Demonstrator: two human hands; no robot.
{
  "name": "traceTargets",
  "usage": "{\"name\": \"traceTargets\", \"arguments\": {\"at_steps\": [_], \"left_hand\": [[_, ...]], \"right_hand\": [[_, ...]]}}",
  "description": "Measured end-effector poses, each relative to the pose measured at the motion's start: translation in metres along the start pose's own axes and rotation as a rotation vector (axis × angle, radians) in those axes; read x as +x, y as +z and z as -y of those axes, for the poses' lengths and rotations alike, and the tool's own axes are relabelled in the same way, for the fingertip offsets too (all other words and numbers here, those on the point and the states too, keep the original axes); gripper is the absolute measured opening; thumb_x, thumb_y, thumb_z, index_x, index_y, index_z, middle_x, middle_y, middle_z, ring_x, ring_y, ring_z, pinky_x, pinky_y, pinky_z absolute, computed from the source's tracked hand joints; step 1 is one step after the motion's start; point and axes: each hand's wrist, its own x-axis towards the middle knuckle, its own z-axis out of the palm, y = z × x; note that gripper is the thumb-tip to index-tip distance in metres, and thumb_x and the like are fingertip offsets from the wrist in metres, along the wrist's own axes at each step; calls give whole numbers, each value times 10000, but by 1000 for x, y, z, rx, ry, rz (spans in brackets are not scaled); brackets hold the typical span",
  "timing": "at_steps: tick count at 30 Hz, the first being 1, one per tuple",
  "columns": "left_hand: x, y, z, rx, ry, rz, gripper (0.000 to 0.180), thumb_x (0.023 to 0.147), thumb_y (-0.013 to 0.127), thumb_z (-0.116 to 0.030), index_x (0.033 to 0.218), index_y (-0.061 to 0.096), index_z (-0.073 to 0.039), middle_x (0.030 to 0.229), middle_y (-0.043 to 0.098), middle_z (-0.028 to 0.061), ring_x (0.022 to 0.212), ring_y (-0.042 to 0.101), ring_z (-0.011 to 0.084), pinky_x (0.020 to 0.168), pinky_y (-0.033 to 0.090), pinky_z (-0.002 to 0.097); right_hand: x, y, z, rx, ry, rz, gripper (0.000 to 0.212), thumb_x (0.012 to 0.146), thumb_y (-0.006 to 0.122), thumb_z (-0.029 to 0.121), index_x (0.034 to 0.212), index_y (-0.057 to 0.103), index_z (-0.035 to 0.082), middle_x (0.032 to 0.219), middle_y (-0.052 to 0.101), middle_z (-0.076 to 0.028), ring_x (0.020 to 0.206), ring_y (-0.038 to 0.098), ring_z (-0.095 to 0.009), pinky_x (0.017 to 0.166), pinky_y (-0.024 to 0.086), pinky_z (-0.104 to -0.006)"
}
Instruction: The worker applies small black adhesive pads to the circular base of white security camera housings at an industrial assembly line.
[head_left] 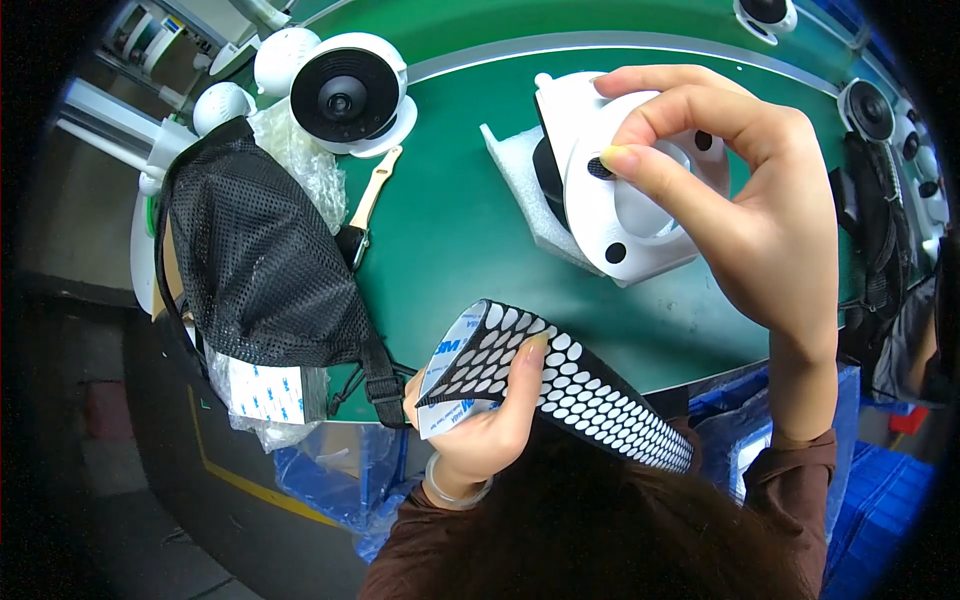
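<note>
My left hand [492, 432] is closed around a curled sheet of round adhesive pads [590, 392], its thumb lying across the rows. The sheet is black with many white circles, and its turned edge shows printed backing. My right hand [745, 180] is bent over a white camera [640, 262] lying on its side, its round base facing me. The right thumb tip presses a black round pad [600, 170] at the base's left edge, with the index finger curled just above. Another black pad [616, 253] sits lower on the base, and one shows near the right fingers.
Under the camera lies white foam [535, 190] on the green table [450, 240]. To the left are a black mesh bag [260, 250], a wooden-handled brush [376, 188] and another white camera [345, 95]. More cameras [868, 110] line the right side. Blue bins [780, 420] stand below the table edge.
</note>
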Motion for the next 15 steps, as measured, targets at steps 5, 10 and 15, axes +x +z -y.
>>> {"name": "traceTargets", "arguments": {"at_steps": [5,10,15], "left_hand": [[0,-1,0,-21,-14,13,124,655,628,68,776,604,65,723,631,86,620,593,118,590,453,205],[0,-1,2,-7,0,17,123,656,629,67,776,603,66,722,630,86,618,591,118,585,451,205],[1,-1,1,19,4,17,116,656,632,62,769,605,64,713,629,85,605,588,119,576,449,205]], "right_hand": [[1,-3,6,97,131,48,112,704,607,94,689,583,-15,937,602,-123,748,539,-114,681,402,-207],[-1,1,6,53,129,31,110,701,614,94,691,585,-12,937,604,-119,754,545,-117,679,409,-213],[-2,4,2,32,-7,-19,100,689,624,86,683,586,-7,943,603,-127,815,562,-157,714,419,-237]]}}
